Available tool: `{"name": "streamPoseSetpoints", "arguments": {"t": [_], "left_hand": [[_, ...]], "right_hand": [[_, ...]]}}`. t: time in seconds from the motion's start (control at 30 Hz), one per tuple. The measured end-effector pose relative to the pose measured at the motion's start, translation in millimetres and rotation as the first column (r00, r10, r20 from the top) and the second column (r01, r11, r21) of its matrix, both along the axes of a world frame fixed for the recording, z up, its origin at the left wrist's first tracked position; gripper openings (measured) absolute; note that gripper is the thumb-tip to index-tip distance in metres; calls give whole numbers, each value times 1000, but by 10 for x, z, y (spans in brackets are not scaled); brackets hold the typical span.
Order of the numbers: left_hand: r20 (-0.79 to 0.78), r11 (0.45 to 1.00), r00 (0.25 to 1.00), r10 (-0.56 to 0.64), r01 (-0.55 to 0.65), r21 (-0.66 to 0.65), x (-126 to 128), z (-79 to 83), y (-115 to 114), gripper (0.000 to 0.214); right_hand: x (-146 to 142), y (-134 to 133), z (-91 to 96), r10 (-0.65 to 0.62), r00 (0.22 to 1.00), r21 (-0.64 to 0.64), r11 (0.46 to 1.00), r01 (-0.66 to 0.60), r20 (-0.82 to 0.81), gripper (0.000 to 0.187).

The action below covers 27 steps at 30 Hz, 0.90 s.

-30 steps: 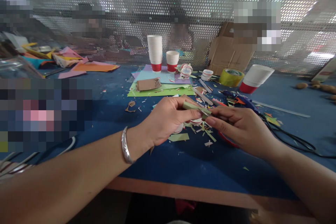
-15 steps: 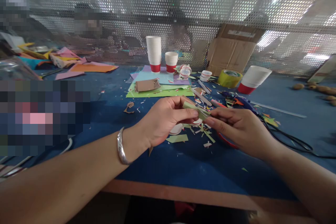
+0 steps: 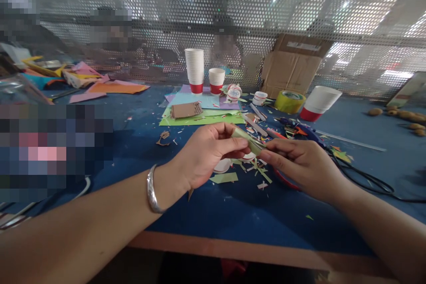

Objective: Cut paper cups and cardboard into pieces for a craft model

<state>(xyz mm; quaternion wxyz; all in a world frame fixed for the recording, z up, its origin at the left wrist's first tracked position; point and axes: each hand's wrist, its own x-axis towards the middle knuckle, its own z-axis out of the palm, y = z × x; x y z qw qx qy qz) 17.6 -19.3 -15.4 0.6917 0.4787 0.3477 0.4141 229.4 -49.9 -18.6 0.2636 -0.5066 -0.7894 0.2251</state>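
Left hand [image 3: 213, 153]: pinching folded green paper [image 3: 241, 134] at its two o'clock. Right hand [image 3: 301, 164], at left's three o'clock: fingertips closed on the paper's end. Advisable: light grip, edges kept squared.

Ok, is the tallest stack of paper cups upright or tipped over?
Upright: the cup stack stands on end, its red part at the bottom, white rims above.

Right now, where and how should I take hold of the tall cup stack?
Probably best around its red base, coming from the left: the tall cup stack stands upright, narrower at the bottom, with the shorter stack close on its right.
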Motion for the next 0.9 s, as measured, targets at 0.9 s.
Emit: {"name": "streamPoseSetpoints", "arguments": {"t": [0.9], "left_hand": [[64, 995, 997, -35, 41, -95, 11, -5, -7, 13]], "right_hand": [[-3, -10, -4, -19, 996, -42, 999, 15, -89, 45]]}}
